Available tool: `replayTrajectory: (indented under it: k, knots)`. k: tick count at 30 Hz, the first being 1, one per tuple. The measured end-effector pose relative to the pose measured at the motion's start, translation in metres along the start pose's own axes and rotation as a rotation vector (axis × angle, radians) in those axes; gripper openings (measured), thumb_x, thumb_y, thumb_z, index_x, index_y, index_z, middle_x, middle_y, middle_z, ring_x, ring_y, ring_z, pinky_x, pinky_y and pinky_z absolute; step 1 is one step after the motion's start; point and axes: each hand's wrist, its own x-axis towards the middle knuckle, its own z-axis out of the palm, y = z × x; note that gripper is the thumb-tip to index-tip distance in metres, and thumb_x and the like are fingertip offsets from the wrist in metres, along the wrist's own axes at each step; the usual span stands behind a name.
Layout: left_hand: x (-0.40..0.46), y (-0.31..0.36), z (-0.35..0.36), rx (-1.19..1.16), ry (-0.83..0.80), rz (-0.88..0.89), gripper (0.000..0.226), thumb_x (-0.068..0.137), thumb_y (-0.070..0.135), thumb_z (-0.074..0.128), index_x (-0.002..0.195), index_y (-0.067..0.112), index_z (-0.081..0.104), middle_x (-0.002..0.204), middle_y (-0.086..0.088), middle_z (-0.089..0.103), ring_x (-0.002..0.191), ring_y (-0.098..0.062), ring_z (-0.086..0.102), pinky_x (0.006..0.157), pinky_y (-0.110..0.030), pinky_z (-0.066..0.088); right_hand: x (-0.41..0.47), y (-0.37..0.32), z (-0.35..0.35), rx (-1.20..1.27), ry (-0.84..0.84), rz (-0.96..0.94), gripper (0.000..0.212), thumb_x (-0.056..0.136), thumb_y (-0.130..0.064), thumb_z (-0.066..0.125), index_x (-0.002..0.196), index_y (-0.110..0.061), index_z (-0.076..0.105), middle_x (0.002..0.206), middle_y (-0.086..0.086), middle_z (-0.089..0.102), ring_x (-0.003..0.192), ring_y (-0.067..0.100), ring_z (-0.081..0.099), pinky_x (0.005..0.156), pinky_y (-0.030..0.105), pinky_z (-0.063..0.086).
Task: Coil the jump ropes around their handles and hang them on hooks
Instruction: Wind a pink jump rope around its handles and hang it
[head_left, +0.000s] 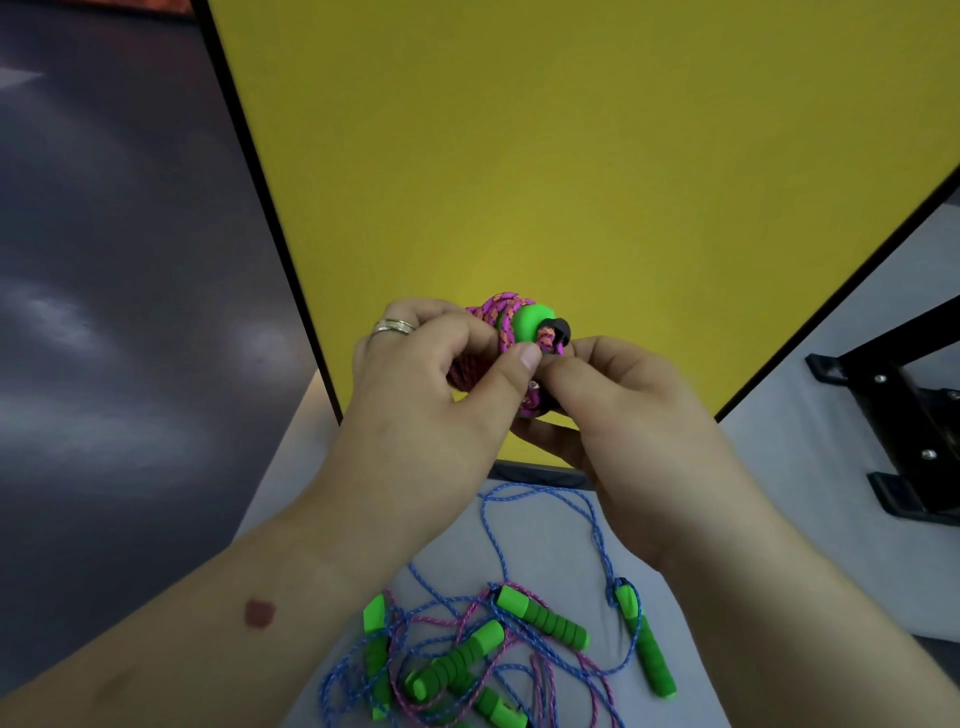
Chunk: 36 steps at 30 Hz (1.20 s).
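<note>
Coiling step, near completion: left hand (431, 374) grips the wound pink rope (498, 312); right hand (613, 395) pinches its end at 3 o'clock. Next: tuck, then hang

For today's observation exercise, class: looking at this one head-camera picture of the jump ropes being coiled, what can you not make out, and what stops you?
- Head view: the handles inside the pink coiled rope are mostly hidden by the left hand and right hand.
- How the rope end is fastened: covered by the thumbs.
- The pile of loose ropes: cut off by the bottom edge and tangled, so no count.
- Hooks: none recognisable; the black frame is cropped at the right edge.
</note>
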Motion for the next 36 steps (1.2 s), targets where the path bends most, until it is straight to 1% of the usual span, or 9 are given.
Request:
replayTrajectory:
  k: [5, 9, 14, 18, 21, 25, 30, 33, 36]
  knots:
    - [0.010, 0.002, -0.013, -0.054, -0.163, -0.108, 0.016, 0.094, 0.032, 0.064, 0.082, 0.026, 0.071, 0.105, 0.009, 0.065, 0.100, -0.001, 0.058, 0.079, -0.007, 0.038, -0.001, -0.002, -0.008, -0.273, -0.007, -0.052, 0.022, 0.084, -0.027, 0.077, 0.078, -0.012, 0.062, 0.083, 0.019, 0.070, 0.084, 0.034, 0.072, 0.083, 0.054, 0.060]
    - [0.015, -0.003, -0.022, 0.000, -0.300, -0.136, 0.017, 0.097, 0.037, 0.061, 0.086, 0.028, 0.070, 0.094, 0.002, 0.074, 0.087, -0.021, 0.066, 0.082, -0.048, 0.053, 0.002, -0.007, -0.018, -0.424, -0.020, -0.330, 0.037, 0.071, -0.026, 0.069, 0.106, -0.036, 0.063, 0.105, -0.016, 0.064, 0.101, 0.007, 0.062, 0.090, 0.040, 0.050]
    - [0.015, 0.001, -0.022, -0.236, -0.376, -0.286, 0.018, 0.083, 0.036, 0.064, 0.077, 0.020, 0.071, 0.083, -0.012, 0.073, 0.081, -0.026, 0.067, 0.091, -0.054, 0.058, 0.003, -0.009, -0.027, -0.574, -0.309, -0.425, 0.060, 0.070, -0.011, 0.063, 0.122, -0.039, 0.064, 0.128, -0.018, 0.061, 0.129, -0.001, 0.049, 0.110, 0.037, 0.039]
    - [0.014, 0.004, -0.015, -0.525, -0.296, -0.476, 0.021, 0.100, 0.009, 0.060, 0.081, 0.005, 0.067, 0.077, -0.009, 0.067, 0.076, -0.019, 0.066, 0.074, -0.030, 0.060, 0.001, -0.001, -0.022, -0.549, -0.056, -0.502, 0.031, 0.072, -0.018, 0.068, 0.099, -0.033, 0.066, 0.101, -0.016, 0.062, 0.098, 0.004, 0.058, 0.082, 0.028, 0.045]
    - [0.011, 0.002, -0.007, -0.544, -0.185, -0.490, 0.021, 0.098, 0.014, 0.064, 0.080, 0.005, 0.065, 0.076, -0.011, 0.071, 0.076, -0.021, 0.071, 0.086, -0.042, 0.063, 0.001, 0.001, -0.017, -0.487, -0.051, -0.369, 0.016, 0.080, -0.033, 0.076, 0.088, -0.023, 0.067, 0.080, -0.006, 0.066, 0.071, 0.007, 0.055, 0.063, 0.026, 0.042]
    - [0.005, -0.004, -0.003, -0.421, -0.083, -0.420, 0.040, 0.069, 0.056, 0.070, 0.077, 0.016, 0.071, 0.089, -0.021, 0.076, 0.094, -0.044, 0.073, 0.097, -0.061, 0.056, 0.000, 0.000, -0.010, -0.440, -0.053, -0.277, 0.009, 0.089, -0.024, 0.074, 0.082, -0.018, 0.071, 0.063, -0.011, 0.068, 0.058, -0.002, 0.056, 0.058, 0.018, 0.043]
    - [0.001, 0.000, -0.002, -0.247, -0.122, -0.367, 0.038, 0.077, 0.059, 0.071, 0.078, 0.022, 0.069, 0.087, -0.007, 0.078, 0.090, -0.028, 0.076, 0.087, -0.049, 0.059, 0.003, -0.004, -0.014, -0.508, -0.019, -0.222, 0.016, 0.095, -0.029, 0.064, 0.082, -0.022, 0.072, 0.077, 0.012, 0.070, 0.067, 0.024, 0.058, 0.072, 0.058, 0.055]
    - [-0.002, 0.003, -0.005, 0.062, -0.062, -0.185, 0.027, 0.083, 0.046, 0.076, 0.093, 0.026, 0.060, 0.107, 0.002, 0.067, 0.091, -0.014, 0.068, 0.072, -0.028, 0.051, 0.004, -0.008, -0.020, -0.662, -0.042, -0.242, 0.020, 0.100, -0.029, 0.057, 0.083, -0.024, 0.066, 0.079, 0.007, 0.069, 0.077, 0.033, 0.065, 0.062, 0.043, 0.051]
    - [0.002, 0.001, -0.014, 0.178, -0.154, 0.155, 0.050, 0.085, 0.034, 0.073, 0.131, 0.035, 0.054, 0.133, 0.016, 0.051, 0.120, -0.005, 0.053, 0.100, -0.016, 0.040, 0.001, -0.014, -0.026, -0.827, -0.119, -0.314, 0.020, 0.101, -0.028, 0.053, 0.084, -0.026, 0.063, 0.088, -0.001, 0.066, 0.082, 0.020, 0.065, 0.073, 0.040, 0.054]
